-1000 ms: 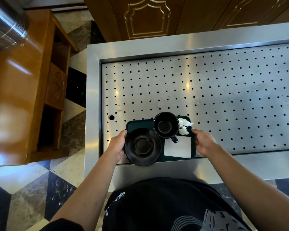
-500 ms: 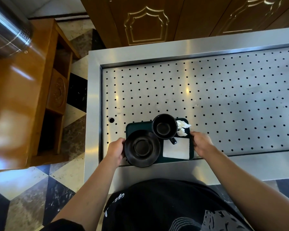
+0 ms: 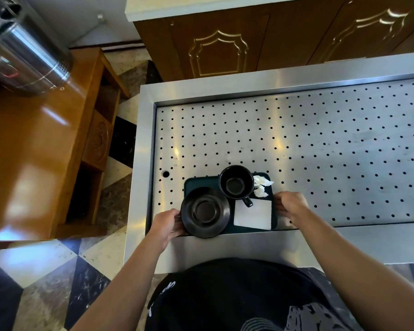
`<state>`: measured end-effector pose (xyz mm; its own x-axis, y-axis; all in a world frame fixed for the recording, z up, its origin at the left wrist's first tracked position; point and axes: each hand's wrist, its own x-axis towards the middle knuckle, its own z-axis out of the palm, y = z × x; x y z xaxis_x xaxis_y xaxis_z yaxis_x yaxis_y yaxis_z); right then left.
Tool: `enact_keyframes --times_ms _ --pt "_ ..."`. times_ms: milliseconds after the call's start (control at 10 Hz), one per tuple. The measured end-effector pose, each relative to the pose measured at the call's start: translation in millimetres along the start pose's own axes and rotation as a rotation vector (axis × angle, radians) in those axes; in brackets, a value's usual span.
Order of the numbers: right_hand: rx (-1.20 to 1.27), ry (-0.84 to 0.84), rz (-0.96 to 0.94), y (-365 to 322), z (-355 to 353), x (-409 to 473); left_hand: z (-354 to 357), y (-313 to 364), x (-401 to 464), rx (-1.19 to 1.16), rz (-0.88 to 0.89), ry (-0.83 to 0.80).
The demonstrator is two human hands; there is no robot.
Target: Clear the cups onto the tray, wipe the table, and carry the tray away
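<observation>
Nothing much has shifted: both hands still grip the dark tray (image 3: 202,183) at the worktop's (image 3: 320,144) near edge, left hand (image 3: 166,225) and right hand (image 3: 290,204) fingers curled round its sides. Lift level, since the cup (image 3: 236,183) could slide.

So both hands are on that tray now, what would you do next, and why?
Probably lift it level and slowly. The left hand and right hand grip opposite ends of the tray, and the cup, saucer, napkin and tissue sit loose on it.
</observation>
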<state>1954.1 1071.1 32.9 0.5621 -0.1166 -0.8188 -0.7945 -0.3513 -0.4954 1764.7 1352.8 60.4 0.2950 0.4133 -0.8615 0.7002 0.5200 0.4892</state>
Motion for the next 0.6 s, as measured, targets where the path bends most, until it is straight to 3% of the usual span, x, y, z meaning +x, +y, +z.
enact_keyframes --times_ms 200,300,400,600 --pt "-0.101 -0.091 -0.069 23 -18 -19 0 -21 -13 0.026 0.112 0.216" --pt "-0.435 -0.03 -0.291 46 -25 -32 -7 -52 -17 0.113 0.152 0.337" --pt "-0.562 0.038 -0.458 59 -28 -44 -12 -76 -23 0.153 0.17 0.346" --pt "-0.534 0.163 -0.7 99 -23 -64 -19 -111 -37 0.181 0.245 0.218"
